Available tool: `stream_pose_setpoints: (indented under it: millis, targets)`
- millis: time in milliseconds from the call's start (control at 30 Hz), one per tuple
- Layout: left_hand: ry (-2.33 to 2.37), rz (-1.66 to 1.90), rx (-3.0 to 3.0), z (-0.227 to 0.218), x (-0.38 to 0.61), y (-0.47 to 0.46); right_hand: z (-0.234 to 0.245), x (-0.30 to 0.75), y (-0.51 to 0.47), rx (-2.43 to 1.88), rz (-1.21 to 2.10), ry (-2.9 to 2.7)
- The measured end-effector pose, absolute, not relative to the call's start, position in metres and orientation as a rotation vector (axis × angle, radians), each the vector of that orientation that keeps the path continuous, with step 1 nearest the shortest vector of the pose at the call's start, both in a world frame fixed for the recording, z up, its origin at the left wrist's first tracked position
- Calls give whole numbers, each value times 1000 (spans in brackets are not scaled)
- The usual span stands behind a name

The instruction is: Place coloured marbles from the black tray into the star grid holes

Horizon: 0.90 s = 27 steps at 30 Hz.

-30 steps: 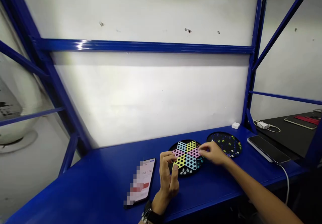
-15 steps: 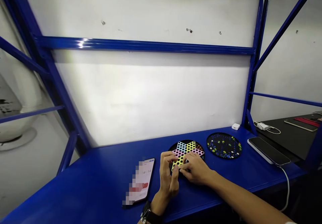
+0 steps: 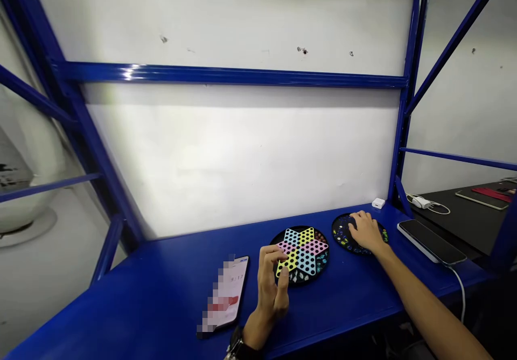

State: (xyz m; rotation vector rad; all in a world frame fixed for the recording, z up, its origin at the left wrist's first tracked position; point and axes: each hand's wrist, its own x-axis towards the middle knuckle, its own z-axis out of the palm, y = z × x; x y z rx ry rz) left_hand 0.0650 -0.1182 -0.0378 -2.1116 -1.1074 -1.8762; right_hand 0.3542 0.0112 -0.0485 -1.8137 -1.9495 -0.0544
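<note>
My left hand [image 3: 270,282] rests at the left edge of a round Chinese checkers board [image 3: 299,252], fingers curved, thumb held apart, nothing in it. The board has a six-pointed star in pink, yellow and light blue with black holes. Marbles or glass pieces in clear, teal and brown lie in its black rim around the star. To the right, my right hand [image 3: 367,232] is over a round black tray [image 3: 338,221] of loose blue, yellow-green and white marbles. Its thumb and fingers are spread over the marbles and cover part of the tray.
Left of the board a phone [image 3: 228,295] with a lit screen lies on the blue table [image 3: 161,295]. Another phone [image 3: 432,241] sits on a white block with a cable at the right. A white adapter [image 3: 378,203] stands near the blue rack post [image 3: 398,155].
My right hand has left the board and moved right to the tray of marbles, uncovering the star's lower right. My left hand stays nearly still.
</note>
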Motion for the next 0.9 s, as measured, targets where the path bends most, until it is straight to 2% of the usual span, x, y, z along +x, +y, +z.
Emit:
stream_pose_setpoints:
  millis: [100,233,400,533,900]
  targets:
    - [-1127,-1865,-2111,-36,65,-119,-65,402,21,-1914,54,-2005]
    - [-1137,-1855,-2107,-35,65,-119,-81,426,23,-1789,174,-2045]
    - [-1134,-1824,-2105,-36,65,-117,-79,434,30,-1517,384,-1726]
    - [-1133,-1807,-2139,-38,64,-116,-74,443,31,-1520,344,-1555]
    - [-1144,-1765,-2172,-34,66,-117,-66,407,13,-1445,510,-1878]
